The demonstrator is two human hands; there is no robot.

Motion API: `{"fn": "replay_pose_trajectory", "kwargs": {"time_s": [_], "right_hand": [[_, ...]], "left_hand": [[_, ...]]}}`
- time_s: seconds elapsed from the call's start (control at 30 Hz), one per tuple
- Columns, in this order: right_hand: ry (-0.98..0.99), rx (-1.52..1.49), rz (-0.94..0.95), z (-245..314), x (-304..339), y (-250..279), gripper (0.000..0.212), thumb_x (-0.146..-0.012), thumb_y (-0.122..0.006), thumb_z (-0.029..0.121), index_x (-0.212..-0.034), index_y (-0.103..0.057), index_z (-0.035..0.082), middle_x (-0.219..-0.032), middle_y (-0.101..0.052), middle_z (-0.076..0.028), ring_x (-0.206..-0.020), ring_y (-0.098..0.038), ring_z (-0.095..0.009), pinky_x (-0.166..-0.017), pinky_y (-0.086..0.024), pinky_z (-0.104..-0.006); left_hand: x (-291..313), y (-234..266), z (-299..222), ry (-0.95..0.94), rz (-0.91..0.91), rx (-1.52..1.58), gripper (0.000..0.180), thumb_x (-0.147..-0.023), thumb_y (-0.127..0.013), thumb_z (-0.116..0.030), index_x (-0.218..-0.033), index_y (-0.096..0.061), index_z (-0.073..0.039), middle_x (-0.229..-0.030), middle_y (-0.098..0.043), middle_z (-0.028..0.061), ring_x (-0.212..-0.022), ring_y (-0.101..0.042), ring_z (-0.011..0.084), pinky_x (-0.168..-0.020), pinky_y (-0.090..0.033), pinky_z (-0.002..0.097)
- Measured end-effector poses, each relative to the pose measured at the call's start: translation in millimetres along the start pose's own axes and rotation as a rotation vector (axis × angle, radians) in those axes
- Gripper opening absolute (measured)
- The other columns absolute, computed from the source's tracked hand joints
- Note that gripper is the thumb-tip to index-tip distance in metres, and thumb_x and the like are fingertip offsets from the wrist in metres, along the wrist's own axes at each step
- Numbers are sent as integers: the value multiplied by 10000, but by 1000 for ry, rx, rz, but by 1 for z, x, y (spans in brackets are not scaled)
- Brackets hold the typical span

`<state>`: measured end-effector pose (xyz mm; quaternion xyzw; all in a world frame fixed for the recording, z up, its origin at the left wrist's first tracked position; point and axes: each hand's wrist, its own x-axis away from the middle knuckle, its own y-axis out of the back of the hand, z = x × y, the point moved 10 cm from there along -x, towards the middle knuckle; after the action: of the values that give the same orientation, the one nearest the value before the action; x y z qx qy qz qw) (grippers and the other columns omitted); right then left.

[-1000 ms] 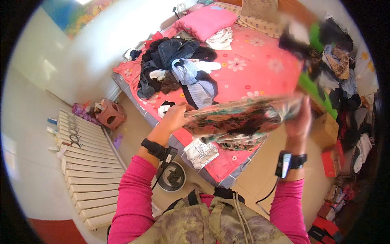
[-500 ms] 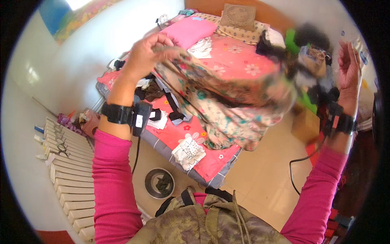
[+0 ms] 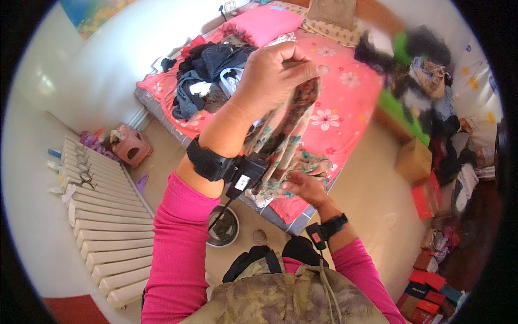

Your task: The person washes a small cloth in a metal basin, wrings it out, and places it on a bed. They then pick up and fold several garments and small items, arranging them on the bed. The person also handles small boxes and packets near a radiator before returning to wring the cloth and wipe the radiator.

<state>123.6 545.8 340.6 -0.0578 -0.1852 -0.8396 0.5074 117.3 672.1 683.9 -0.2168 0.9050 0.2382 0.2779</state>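
Note:
A thin cream cloth with a green, red and brown floral print [image 3: 305,102] hangs over the bed; I cannot tell what garment it is. My left hand [image 3: 278,73] is closed on its top edge, thumb and fingers pinched together. Lower down, my right hand [image 3: 310,190] is beside the bunched end of the same cloth, its fingers stretched toward it and apart. Whether those fingers touch the fabric is unclear. Below the cloth is the bed [image 3: 350,127] with its pink flowered sheet. My left forearm covers part of it.
Dark clothes [image 3: 213,62] lie heaped on the bed, near a pink pillow [image 3: 263,25]. A basin [image 3: 236,229] stands on the floor, left of my feet. Along the left wall runs a white radiator [image 3: 102,227], with a pink stool [image 3: 135,146] behind it. Boxes [image 3: 414,161] and clothes pile up right.
The cloth, flung out to the right before, now hangs down from my left hand. My right hand has come from the far right down to its lower end. My left hand has moved right.

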Motion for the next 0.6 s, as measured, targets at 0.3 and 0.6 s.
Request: {"fn": "replay_pose_trajectory", "kwargs": {"time_s": [0.3, 0.6], "right_hand": [[180, -588, -381, -31, 11, 82, 373, -940, -489, 302, -1145, -515, -8, -1004, -604, -75, -888, -541, -158, -792, -443, -302], [357, -487, 103, 125, 166, 277, 544, -813, -593, 239, -1273, -405, 18, -1157, -548, -122, -981, -583, -230, -833, -483, -317]], "left_hand": [[-19, -43, -94, -37, -263, 223, 166, -855, -651, -175, -901, -637, -16, -772, -627, -10, -687, -550, 39, -617, -447, 186], [50, 26, -218, 35, -401, 469, 286, -899, -557, -312, -851, -646, -45, -827, -678, 66, -722, -656, 165, -676, -544, 281]]}}
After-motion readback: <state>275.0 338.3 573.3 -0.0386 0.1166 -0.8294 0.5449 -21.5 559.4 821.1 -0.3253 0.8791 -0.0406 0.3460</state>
